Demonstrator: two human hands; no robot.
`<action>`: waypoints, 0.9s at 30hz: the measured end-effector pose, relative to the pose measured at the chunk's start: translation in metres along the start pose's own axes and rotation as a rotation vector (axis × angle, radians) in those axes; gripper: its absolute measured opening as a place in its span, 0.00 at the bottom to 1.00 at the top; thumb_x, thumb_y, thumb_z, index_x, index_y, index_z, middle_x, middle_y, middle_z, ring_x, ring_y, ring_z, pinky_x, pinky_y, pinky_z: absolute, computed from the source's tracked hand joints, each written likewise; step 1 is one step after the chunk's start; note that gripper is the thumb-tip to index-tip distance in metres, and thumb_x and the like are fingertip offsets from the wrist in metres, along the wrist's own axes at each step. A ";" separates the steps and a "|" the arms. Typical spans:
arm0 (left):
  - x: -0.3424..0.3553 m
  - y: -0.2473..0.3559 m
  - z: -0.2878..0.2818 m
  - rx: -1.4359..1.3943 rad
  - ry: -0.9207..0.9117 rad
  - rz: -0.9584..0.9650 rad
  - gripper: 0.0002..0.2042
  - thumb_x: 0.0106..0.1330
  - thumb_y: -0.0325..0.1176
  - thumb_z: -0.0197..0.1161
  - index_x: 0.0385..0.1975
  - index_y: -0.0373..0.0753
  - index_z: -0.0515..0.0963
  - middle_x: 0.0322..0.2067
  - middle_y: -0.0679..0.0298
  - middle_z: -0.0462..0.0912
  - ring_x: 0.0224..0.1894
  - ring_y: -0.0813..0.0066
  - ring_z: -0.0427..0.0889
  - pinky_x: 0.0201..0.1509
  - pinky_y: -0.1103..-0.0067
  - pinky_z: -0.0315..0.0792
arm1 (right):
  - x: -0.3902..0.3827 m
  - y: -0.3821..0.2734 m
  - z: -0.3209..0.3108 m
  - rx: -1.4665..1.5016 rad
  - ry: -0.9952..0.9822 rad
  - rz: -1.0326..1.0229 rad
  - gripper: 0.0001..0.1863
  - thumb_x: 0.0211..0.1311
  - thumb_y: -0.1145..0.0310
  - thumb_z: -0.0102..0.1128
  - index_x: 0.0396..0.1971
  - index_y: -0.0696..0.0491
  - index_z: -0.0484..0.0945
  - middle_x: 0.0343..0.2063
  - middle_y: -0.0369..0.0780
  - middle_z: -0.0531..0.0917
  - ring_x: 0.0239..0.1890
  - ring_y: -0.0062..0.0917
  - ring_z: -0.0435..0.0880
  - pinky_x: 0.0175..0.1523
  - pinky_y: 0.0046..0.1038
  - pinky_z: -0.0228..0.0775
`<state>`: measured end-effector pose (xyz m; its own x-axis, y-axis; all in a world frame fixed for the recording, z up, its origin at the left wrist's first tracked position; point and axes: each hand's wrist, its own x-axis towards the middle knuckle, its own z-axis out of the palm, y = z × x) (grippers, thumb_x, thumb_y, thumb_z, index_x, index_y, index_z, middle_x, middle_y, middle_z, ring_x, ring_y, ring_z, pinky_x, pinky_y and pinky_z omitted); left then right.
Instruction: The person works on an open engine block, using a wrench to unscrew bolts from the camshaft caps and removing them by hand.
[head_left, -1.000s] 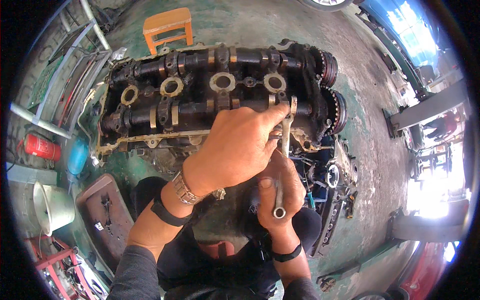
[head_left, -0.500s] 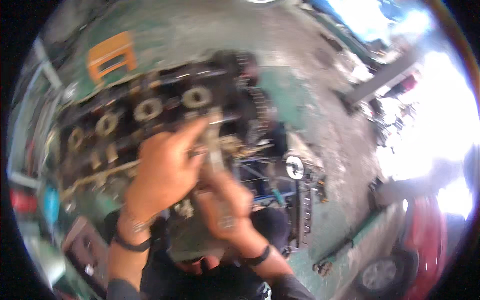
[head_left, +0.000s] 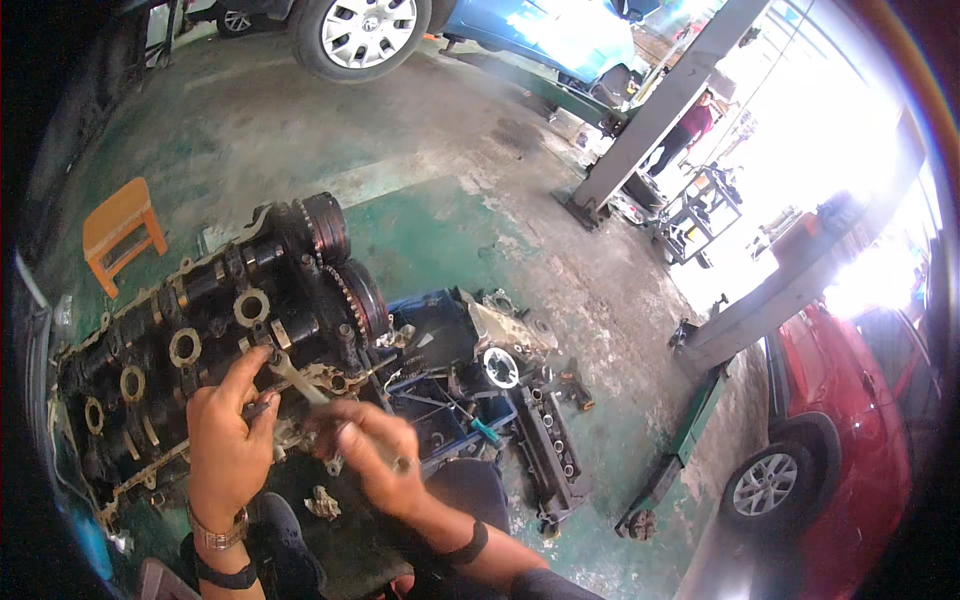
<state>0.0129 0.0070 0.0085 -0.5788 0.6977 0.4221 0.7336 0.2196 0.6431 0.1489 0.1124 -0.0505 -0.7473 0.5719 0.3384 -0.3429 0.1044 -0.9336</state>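
Note:
A dark engine cylinder head (head_left: 217, 328) with a row of pale rings fills the left middle. A metal wrench (head_left: 300, 381) slants across its near right side, its far end at a bolt between the raised caps. My right hand (head_left: 378, 455) is closed round the wrench's near end, its fingers slightly blurred. My left hand (head_left: 228, 445) reaches over the near edge of the cylinder head. Its index finger stretches to the wrench's far end and the thumb stands apart; the other fingers are mostly hidden. Two round, toothed timing gears (head_left: 362, 298) with a chain sit at the right end.
Right of the cylinder head lie a blue crate (head_left: 435, 432) with parts and a long black engine part (head_left: 548, 450). An orange stool (head_left: 122, 232) stands far left. Lift posts (head_left: 655, 110), a red car (head_left: 850, 400) and a raised blue car (head_left: 530, 30) surround the work. A person (head_left: 690, 125) stands far back.
My view has turned up and to the right, so the cylinder head sits lower left. The wrench's handle has swung rightward with my right hand, while my left index finger stays at its far end.

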 end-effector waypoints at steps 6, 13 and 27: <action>0.002 0.005 -0.001 -0.057 -0.022 -0.033 0.20 0.54 0.18 0.63 0.49 0.33 0.75 0.19 0.47 0.74 0.20 0.52 0.75 0.26 0.69 0.66 | -0.003 0.008 0.024 -0.319 -0.061 -0.380 0.19 0.59 0.76 0.60 0.50 0.64 0.74 0.30 0.48 0.79 0.30 0.37 0.81 0.35 0.31 0.72; 0.000 0.005 -0.003 -0.057 -0.035 -0.064 0.22 0.52 0.18 0.63 0.50 0.34 0.75 0.20 0.47 0.75 0.22 0.50 0.76 0.27 0.69 0.67 | 0.007 0.000 -0.009 0.330 0.094 0.278 0.22 0.70 0.60 0.50 0.49 0.66 0.74 0.39 0.47 0.83 0.32 0.24 0.80 0.41 0.25 0.74; -0.001 -0.001 -0.002 -0.023 -0.004 0.004 0.23 0.52 0.19 0.64 0.51 0.35 0.75 0.23 0.47 0.77 0.24 0.49 0.77 0.28 0.67 0.68 | 0.003 0.004 -0.003 0.105 0.050 0.156 0.21 0.69 0.60 0.51 0.47 0.65 0.75 0.37 0.48 0.84 0.31 0.24 0.81 0.38 0.25 0.74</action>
<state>0.0124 0.0049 0.0089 -0.5746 0.7012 0.4221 0.7275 0.2014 0.6559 0.1474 0.1167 -0.0534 -0.7677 0.6145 0.1818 -0.2845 -0.0727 -0.9559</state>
